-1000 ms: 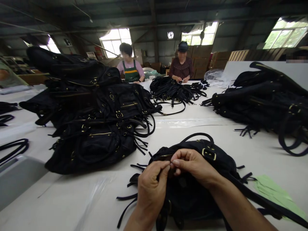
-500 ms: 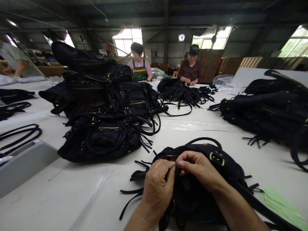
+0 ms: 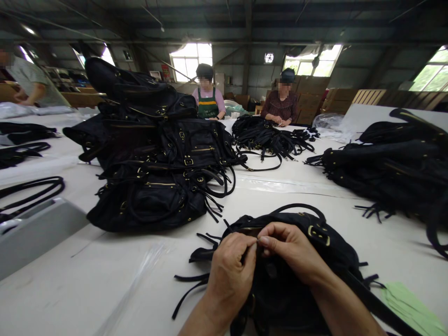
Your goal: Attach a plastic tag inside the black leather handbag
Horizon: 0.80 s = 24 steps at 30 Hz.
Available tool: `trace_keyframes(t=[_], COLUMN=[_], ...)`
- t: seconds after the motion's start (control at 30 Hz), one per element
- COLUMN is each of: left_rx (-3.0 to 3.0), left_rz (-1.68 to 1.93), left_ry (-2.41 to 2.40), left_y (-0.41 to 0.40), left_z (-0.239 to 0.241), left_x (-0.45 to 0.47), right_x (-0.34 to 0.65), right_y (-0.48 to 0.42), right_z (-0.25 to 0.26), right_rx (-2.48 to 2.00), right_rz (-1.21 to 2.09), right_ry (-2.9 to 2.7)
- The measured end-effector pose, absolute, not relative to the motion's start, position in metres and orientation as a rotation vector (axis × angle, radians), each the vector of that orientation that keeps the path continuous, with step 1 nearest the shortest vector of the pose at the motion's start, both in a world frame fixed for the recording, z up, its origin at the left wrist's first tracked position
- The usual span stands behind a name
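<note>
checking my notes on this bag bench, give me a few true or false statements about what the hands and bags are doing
1. Both hands pinch at the zip of the black bag. True: left hand and right hand meet there.
2. The bag's buckles are silver. False: the buckle is gold.
3. A pile of black bags lies to the left. True.
4. The green paper lies under the left hand. False: it lies at the right, beyond the right arm.
5. The table is red. False: it is white.
</note>
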State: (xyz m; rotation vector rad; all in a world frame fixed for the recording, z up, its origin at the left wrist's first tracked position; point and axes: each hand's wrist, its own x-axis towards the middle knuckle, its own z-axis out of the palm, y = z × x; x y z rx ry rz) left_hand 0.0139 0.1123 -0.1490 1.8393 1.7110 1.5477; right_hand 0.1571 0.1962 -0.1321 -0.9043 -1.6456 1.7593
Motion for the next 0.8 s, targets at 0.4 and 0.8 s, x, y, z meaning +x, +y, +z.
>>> trace_keyframes(t=[0.4,0.8], left_rx=[1.877,1.859], left_rz=[1.506,1.533], left_ry=[1.754,1.843], left_y=[0.112,0.114], left_z=[-0.147,-0.156], left_x=[0.014,0.013], right_x=[0.153,0.145], right_y=[0.191,0.183], right_z=[-0.130,-0.135], right_rx=[-0.917,-0.859], right_rz=[1.482,1.140], right_ry=[-1.838,-1.950])
